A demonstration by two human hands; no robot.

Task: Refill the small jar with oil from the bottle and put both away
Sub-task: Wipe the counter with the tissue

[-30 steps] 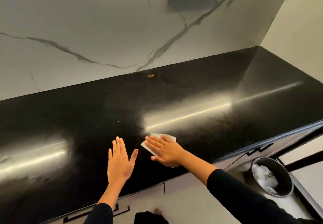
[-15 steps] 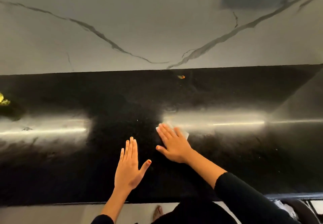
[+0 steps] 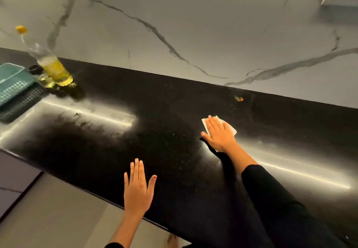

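Fingers (image 3: 213, 124) of the right hand (image 3: 220, 136) lie straight and close together, pressing a folded white tissue (image 3: 230, 128) flat on the black counter (image 3: 174, 151). Nothing is pinched; the paper shows just past the fingertips. On the left hand (image 3: 138, 189) I see the fingers (image 3: 136, 168) straight and together too, thumb held out sideways, flat on the counter near its front edge and holding nothing.

The oil bottle (image 3: 54, 67) stands far to the left of both sets of fingers, back by the marble wall (image 3: 193, 25), yellow-capped and partly full. The small jar (image 3: 43, 77) sits just beside it, dark lid on, with pale oil inside; how full it is I cannot tell. A teal basket (image 3: 11, 85) lies further left.

I judge the pouring finished and this a wipe of the surface. Both containers are on the counter, so putting them away is left. An orange speck (image 3: 239, 98) lies beyond the right fingertips, untouched.
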